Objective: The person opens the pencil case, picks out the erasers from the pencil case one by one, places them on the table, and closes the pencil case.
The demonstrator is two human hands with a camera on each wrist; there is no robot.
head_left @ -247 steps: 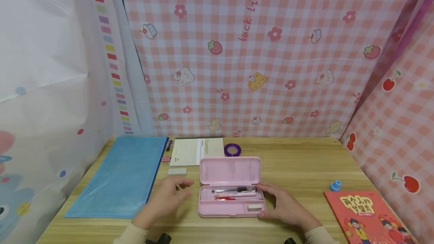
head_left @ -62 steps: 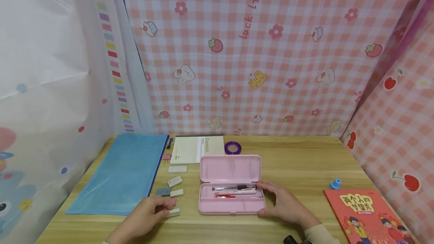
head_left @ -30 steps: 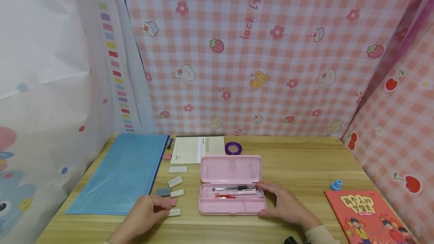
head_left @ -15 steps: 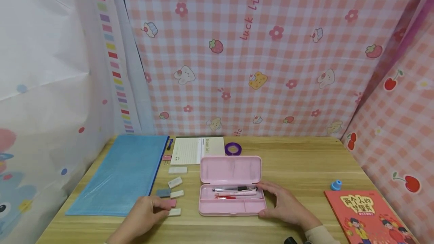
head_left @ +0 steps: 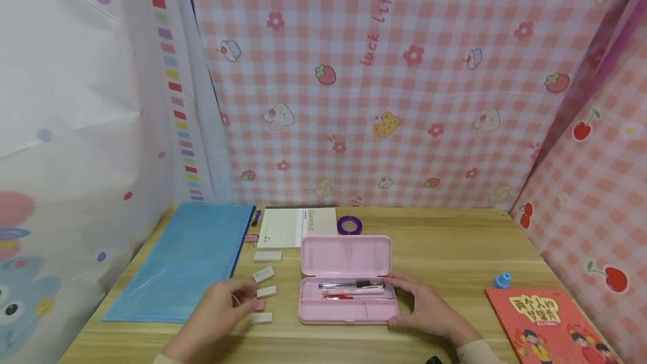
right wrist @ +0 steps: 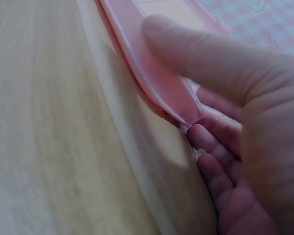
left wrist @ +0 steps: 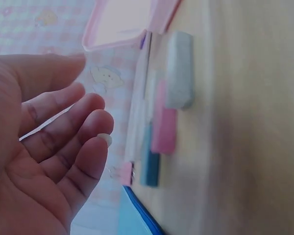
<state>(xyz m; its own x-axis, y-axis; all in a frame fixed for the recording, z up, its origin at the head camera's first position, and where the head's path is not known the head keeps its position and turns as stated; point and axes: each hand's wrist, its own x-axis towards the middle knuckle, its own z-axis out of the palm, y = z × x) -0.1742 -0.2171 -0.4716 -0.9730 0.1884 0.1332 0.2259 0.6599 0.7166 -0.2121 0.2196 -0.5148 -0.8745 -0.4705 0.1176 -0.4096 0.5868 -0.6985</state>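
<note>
My left hand (head_left: 214, 310) hovers with loosely bent fingers beside a short column of erasers, holding nothing. Closest to it are a pink eraser (head_left: 260, 305), a white eraser (head_left: 262, 318) in front and another white eraser (head_left: 267, 291) behind. In the left wrist view a blue-grey eraser (left wrist: 150, 161) shows; my hand hides most of it in the head view. Farther back lie two more white erasers, one tilted (head_left: 263, 274). My right hand (head_left: 432, 310) grips the right end of the pink pencil case (head_left: 346, 254), thumb at its front corner. Its lid stands raised, with several pens (head_left: 354, 291) inside.
A blue zip folder (head_left: 187, 263) lies at the left. At the back are a notepad (head_left: 283, 228), a pink binder clip (head_left: 251, 237) and a purple tape roll (head_left: 349, 225). A red book (head_left: 548, 319) and a small blue cone-shaped piece (head_left: 502, 280) lie at the right.
Since the earliest frame, several erasers have come onto the table and the case's white one has left its compartment. Just now my left hand let go of the pink eraser and moved back.
</note>
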